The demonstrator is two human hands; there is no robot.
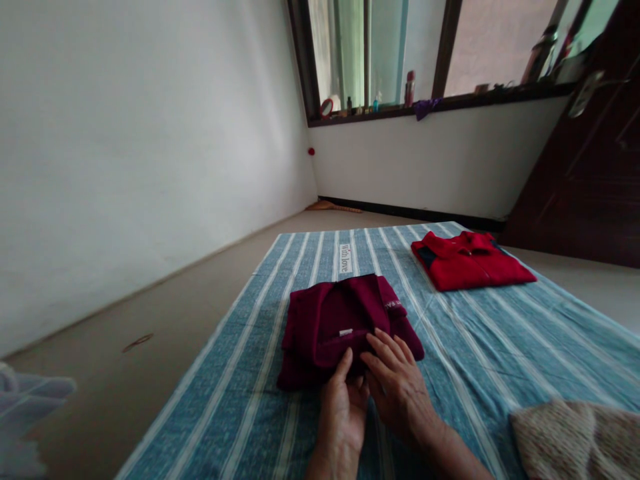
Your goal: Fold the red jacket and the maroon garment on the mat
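Observation:
A folded maroon garment (345, 307) lies on the blue striped cloth (260, 373) in front of me. It has a small white label near its collar and pale lettering on its right side. My left hand (345, 400) has its near edge between thumb and fingers, thumb on top and palm up; the fingertips are partly hidden beneath the fabric. Stretched out and lying on the garment's near right part are the fingers of my right hand (395, 380). The two hands are close beside each other.
A folded red garment (475, 263) lies at the far right of the cloth. A beige knitted item (575, 437) is at the near right corner. Beyond stand a white wall (150, 133), a windowsill (370, 115) with small items, and a dark door (590, 173).

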